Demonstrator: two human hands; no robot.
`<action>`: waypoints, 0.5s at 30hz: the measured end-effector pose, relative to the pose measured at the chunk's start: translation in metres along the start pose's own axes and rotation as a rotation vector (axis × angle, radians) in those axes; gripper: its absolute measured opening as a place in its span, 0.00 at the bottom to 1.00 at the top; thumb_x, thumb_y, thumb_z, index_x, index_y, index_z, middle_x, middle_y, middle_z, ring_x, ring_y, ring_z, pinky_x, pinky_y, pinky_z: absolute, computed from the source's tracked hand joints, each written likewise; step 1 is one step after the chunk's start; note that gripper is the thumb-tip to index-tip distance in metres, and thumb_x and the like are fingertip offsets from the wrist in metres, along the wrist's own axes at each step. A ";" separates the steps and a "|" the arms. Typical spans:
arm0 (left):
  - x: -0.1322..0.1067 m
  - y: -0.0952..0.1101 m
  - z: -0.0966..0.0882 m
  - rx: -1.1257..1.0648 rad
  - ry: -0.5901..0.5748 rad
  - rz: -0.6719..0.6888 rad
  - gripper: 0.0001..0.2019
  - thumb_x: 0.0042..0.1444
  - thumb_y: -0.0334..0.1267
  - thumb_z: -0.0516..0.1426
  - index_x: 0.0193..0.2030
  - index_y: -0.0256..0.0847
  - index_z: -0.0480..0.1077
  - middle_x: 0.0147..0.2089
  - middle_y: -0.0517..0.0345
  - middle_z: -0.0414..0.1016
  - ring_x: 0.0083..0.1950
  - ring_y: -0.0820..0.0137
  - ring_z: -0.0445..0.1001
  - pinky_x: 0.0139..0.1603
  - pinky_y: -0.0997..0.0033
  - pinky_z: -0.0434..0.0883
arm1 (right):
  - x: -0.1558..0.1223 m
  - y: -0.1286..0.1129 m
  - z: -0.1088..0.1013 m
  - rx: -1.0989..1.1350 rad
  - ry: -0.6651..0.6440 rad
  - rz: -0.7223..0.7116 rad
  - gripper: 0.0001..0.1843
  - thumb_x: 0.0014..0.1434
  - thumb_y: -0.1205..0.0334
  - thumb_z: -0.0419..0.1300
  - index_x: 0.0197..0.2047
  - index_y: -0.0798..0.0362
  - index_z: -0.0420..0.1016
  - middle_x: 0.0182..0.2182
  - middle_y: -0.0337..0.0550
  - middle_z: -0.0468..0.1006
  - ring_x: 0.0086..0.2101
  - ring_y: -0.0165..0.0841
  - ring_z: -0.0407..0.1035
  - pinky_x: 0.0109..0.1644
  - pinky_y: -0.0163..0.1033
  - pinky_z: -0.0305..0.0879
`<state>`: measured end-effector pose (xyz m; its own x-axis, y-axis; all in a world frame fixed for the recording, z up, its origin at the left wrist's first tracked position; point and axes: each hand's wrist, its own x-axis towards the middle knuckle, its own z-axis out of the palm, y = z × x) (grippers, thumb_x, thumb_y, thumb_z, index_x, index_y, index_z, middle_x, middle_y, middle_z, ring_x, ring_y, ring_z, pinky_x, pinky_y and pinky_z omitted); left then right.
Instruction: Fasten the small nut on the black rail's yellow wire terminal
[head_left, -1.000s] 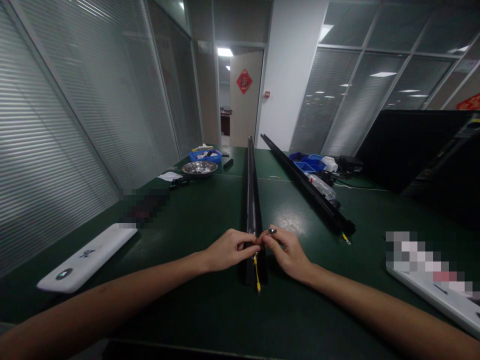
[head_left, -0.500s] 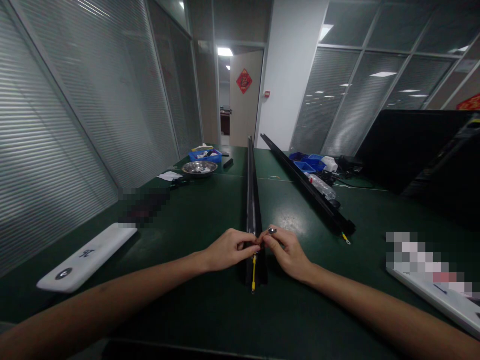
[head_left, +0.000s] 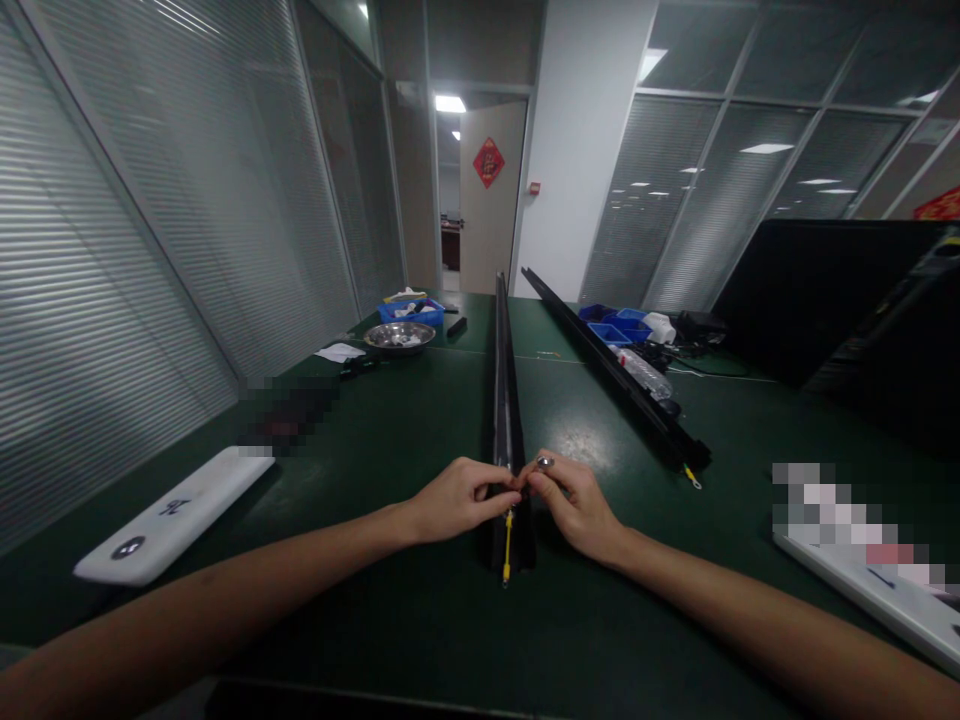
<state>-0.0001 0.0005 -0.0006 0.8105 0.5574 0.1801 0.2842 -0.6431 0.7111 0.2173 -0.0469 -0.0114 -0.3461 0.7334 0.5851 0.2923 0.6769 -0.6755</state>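
A long black rail (head_left: 504,380) runs down the middle of the dark green table (head_left: 390,440) toward me. My left hand (head_left: 457,497) and my right hand (head_left: 574,503) meet over its near end, fingers pinched together at the rail's top. A short yellow wire (head_left: 508,545) hangs from that spot down the rail's end face. A small silver part (head_left: 544,462) sits on top of my right hand's fingers. What the fingertips grip is too small to make out.
A second black rail (head_left: 615,375) with a yellow-tipped wire lies to the right. Blue bins (head_left: 615,325) and a plastic bottle (head_left: 643,372) are behind it. At far left stand a metal bowl (head_left: 399,336) and a blue tray (head_left: 411,310). White panels (head_left: 169,512) lie near both sides.
The yellow wire's free end swung slightly left against the rail's end. Both hands stayed in place, pinching at the same spot.
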 end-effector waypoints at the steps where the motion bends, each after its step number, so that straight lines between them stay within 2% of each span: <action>1: 0.000 0.000 0.000 -0.002 0.000 0.000 0.14 0.70 0.44 0.55 0.44 0.35 0.77 0.28 0.63 0.68 0.26 0.77 0.60 0.27 0.77 0.56 | 0.000 0.001 0.000 0.006 0.003 -0.006 0.17 0.75 0.58 0.52 0.42 0.52 0.80 0.34 0.44 0.78 0.35 0.35 0.72 0.41 0.39 0.68; 5: -0.001 0.000 0.000 -0.002 -0.002 0.003 0.13 0.69 0.43 0.56 0.46 0.36 0.77 0.29 0.63 0.68 0.26 0.77 0.61 0.27 0.78 0.56 | 0.000 0.001 -0.001 0.019 0.002 -0.028 0.17 0.75 0.59 0.52 0.40 0.52 0.80 0.33 0.43 0.77 0.34 0.34 0.71 0.40 0.39 0.68; 11: 0.000 0.000 0.001 0.026 0.010 0.015 0.15 0.71 0.44 0.54 0.41 0.35 0.76 0.29 0.62 0.69 0.28 0.76 0.62 0.29 0.77 0.57 | -0.001 -0.003 0.000 -0.011 -0.005 -0.010 0.15 0.75 0.61 0.52 0.41 0.53 0.79 0.34 0.43 0.77 0.36 0.35 0.72 0.42 0.39 0.66; 15: 0.001 0.001 0.000 0.029 0.003 0.016 0.14 0.71 0.43 0.54 0.42 0.35 0.76 0.30 0.62 0.69 0.28 0.76 0.62 0.30 0.77 0.57 | 0.000 -0.002 0.001 -0.016 0.004 0.001 0.15 0.75 0.60 0.52 0.40 0.53 0.78 0.34 0.43 0.77 0.35 0.35 0.72 0.41 0.39 0.66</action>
<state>0.0005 0.0004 -0.0001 0.8135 0.5484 0.1934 0.2863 -0.6671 0.6878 0.2160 -0.0485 -0.0105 -0.3418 0.7345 0.5863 0.3072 0.6769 -0.6689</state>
